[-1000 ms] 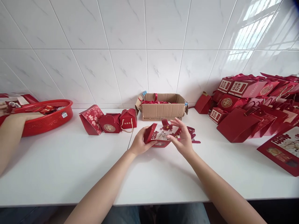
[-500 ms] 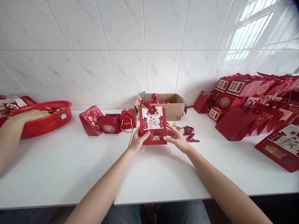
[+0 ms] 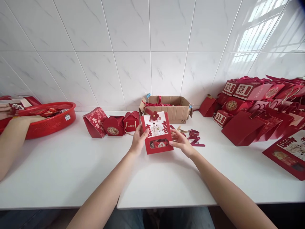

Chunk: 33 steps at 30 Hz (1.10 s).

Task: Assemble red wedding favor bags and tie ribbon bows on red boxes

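A red gift box (image 3: 160, 149) with a white printed panel, a couple drawn on it and a small window is between my two hands, slightly tilted. Through the window something red shows inside. My left hand (image 3: 138, 140) grips its left side, thumb on the front. On the right side my right hand (image 3: 180, 142) holds the lower edge, with the thumb at the window's corner; its other fingers are partly behind the box. A dark red flower-shaped piece (image 3: 154, 115) sits at the box's top. Red ribbon strips (image 3: 194, 140) lie on the table just beyond my right hand.
An open cardboard box (image 3: 166, 118) holding red ribbons stands by the wall. Several red gift boxes (image 3: 95, 122) are left of it. More are piled at right (image 3: 243, 127). At far left another person's hand and arm (image 3: 16, 140) reach over a red plastic basket (image 3: 53, 127).
The gift box has tipped, its bottom moving slightly down and to the right, while both my hands keep hold of it. The other person's arm at the left has shifted a little.
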Motion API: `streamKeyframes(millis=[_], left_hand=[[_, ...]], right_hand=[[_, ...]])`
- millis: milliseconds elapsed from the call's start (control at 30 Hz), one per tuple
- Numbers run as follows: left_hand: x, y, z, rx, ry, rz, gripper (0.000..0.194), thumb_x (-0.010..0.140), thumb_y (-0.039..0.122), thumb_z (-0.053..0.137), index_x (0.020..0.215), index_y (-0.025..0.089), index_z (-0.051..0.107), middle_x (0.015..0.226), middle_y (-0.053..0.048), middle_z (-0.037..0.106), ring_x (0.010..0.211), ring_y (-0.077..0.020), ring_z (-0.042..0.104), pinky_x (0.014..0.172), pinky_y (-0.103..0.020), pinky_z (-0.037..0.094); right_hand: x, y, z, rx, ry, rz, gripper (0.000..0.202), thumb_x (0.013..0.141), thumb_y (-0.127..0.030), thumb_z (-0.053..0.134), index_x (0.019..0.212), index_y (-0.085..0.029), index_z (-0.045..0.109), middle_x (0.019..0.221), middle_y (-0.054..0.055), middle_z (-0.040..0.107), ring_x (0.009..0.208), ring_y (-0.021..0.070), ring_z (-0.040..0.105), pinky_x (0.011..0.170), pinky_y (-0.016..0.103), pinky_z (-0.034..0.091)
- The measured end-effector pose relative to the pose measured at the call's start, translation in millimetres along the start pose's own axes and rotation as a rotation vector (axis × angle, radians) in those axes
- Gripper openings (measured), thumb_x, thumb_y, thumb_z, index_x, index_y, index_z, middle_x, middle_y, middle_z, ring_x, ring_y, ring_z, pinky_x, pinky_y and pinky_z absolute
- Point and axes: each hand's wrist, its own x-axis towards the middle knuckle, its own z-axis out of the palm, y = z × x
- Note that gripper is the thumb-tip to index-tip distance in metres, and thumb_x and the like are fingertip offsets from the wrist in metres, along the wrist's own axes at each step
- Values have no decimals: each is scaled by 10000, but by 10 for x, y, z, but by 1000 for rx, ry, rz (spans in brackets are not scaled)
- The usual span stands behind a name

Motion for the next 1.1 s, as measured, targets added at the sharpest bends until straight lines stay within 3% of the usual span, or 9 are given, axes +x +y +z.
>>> streamKeyframes(millis=[133, 200, 367, 467, 933, 1000, 1100], left_hand=[[-37, 55, 61, 98, 120, -35, 473, 736, 430, 722, 1104, 191, 547, 1118, -92, 665, 1025, -260, 642, 890, -414, 518], [-77, 45, 128, 194, 118, -22, 464, 714, 417, 740, 1075, 183, 567, 1088, -86, 672, 1009, -245, 643, 890, -391, 515], [-167, -21, 309, 210, 39, -23, 414, 737, 407, 720, 1050, 190, 557, 1035, -73, 679, 963, -216, 654, 846, -357, 530], [-178, -54, 352, 195, 36, -16, 406, 749, 404, 710, 1054, 193, 544, 1038, -71, 674, 979, -212, 649, 863, -362, 524], [-181, -66, 332, 219, 1, 21, 424, 783, 387, 679, 1121, 192, 514, 1088, -85, 654, 1000, -207, 640, 883, -363, 521], [-175, -72, 318, 237, -1, 34, 408, 778, 388, 685, 1098, 193, 522, 1064, -78, 659, 986, -204, 643, 876, -356, 524], [-168, -79, 297, 261, -3, 49, 399, 772, 392, 688, 1080, 196, 526, 1049, -71, 660, 980, -202, 643, 876, -352, 522]], right_hand=[[-24, 29, 132, -143, 9, -23, 588, 754, -394, 717, 1275, -283, 468, 1278, 75, 553, 1199, 236, 529, 1027, 472, 433], [-19, 39, 202, -100, 43, -63, 516, 796, -418, 671, 1253, -287, 471, 1305, 62, 534, 1224, 222, 509, 1051, 444, 415], [44, 54, 316, -17, 292, -175, 356, 867, -518, 537, 1121, -269, 525, 1096, 46, 632, 1031, 212, 605, 908, 377, 510], [63, 51, 332, -74, 348, -176, 334, 860, -540, 534, 1027, -253, 565, 1012, 41, 654, 972, 216, 618, 877, 368, 515], [52, 73, 325, -110, 333, -169, 357, 875, -527, 517, 1079, -238, 564, 1072, 50, 648, 1031, 209, 604, 923, 365, 491], [38, 47, 264, -79, 271, -135, 384, 852, -519, 557, 1115, -239, 559, 1101, 57, 642, 1034, 222, 612, 901, 381, 512], [-3, -16, 110, -144, 48, -53, 532, 749, -444, 706, 1210, -247, 528, 1160, 62, 625, 1065, 241, 610, 900, 404, 528]])
